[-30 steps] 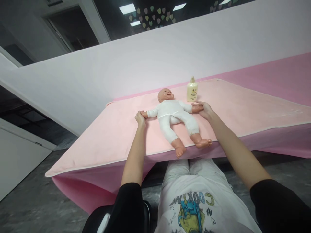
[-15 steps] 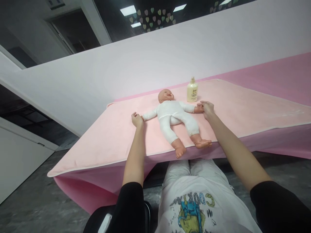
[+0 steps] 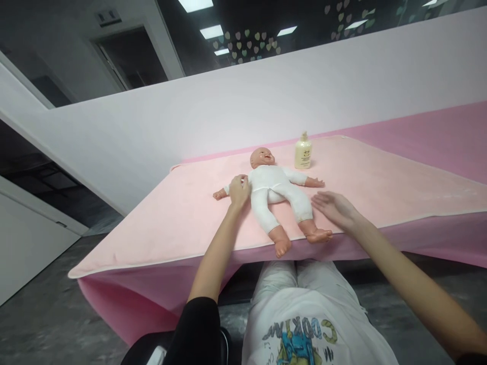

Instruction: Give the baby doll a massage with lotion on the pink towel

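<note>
Curling the left hand's fingers (image 3: 239, 192) loosely at a sleeve of the baby doll (image 3: 269, 177), face-up on the pink cloth (image 3: 182, 213), without showing whether clamped; holding the right hand (image 3: 337, 208) near a leg with straight fingers together, gripping nothing; probably handling light and soft-bodied, with stiffer, smoother head and limbs; calling for support under torso and head; showing illegibly small print on the bottle (image 3: 303, 153), and lettering like "COOKIN" on the shirt (image 3: 315, 309).

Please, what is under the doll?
A light pink cloth lies under the doll and shows on both sides of it. The area directly beneath is covered, so anything else there cannot be seen.
</note>
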Available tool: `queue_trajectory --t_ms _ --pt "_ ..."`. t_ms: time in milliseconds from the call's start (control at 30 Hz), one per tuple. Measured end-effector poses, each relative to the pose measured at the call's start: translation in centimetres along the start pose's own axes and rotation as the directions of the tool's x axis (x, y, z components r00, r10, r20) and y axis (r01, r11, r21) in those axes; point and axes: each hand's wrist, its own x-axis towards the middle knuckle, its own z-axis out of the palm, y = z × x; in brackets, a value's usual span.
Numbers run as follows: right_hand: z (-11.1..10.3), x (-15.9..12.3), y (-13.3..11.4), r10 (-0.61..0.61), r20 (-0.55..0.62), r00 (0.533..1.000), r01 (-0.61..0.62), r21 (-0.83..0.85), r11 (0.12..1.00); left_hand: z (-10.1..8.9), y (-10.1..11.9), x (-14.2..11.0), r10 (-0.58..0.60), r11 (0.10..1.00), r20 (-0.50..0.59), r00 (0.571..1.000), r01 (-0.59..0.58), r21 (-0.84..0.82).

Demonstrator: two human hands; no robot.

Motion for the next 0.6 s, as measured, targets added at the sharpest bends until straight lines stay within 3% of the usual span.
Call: queue_trajectory --t_ms 133,233,333,433,600 --pt "0.6 -3.6 0.9 0.264 0.166 0.95 -0.283 0.098 0.954 1.4 1.6 -0.9 0.051 0.997 0.122 0.991 -0.043 -0.066" --pt "1.9 -4.0 1.0 0.377 0.241 0.894 -0.406 0.082 0.91 1.7 1.5 -1.3 -0.044 0.996 0.155 0.987 0.056 -0.076" --pt "3.7 -3.3 0.9 0.389 0.252 0.886 -0.414 0.055 0.908 1.7 0.9 -1.3 -0.178 0.97 0.203 0.963 0.206 -0.13" --pt "5.6 -2.2 1.3 0.348 0.25 0.904 -0.381 0.099 0.919 1.9 0.3 -1.0 -0.225 0.927 0.236 0.945 0.282 -0.247" --pt "8.2 -0.3 3.3 0.272 0.042 0.961 -0.275 0.169 0.946 2.1 -0.1 -0.8 -0.264 0.83 0.3 0.917 0.374 -0.414"
